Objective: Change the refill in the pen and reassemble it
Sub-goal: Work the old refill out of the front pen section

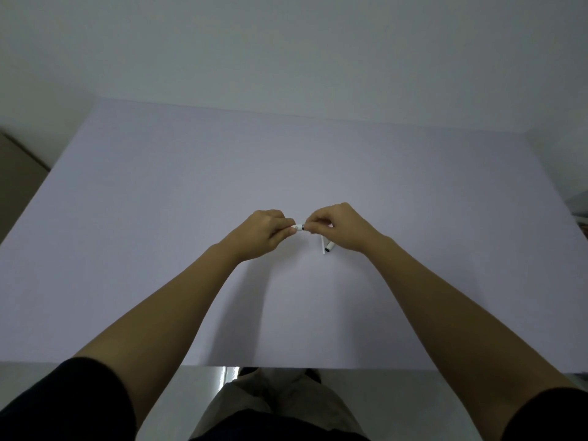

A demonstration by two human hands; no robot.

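Observation:
A white pen [299,227] is held level between both hands above the middle of the table [191,186]. My left hand [265,232] pinches its left end, and my right hand [337,226] pinches its right end, where a dark ring shows. Most of the pen is hidden by the fingers. Just below my right hand, a white tube with a dark open end [328,247] and a thin white stick [323,246] lie on the table.
The table has a pale lilac top that reaches from the near edge to a plain wall. A brown piece of furniture [16,173] stands at the left. My legs show under the near edge.

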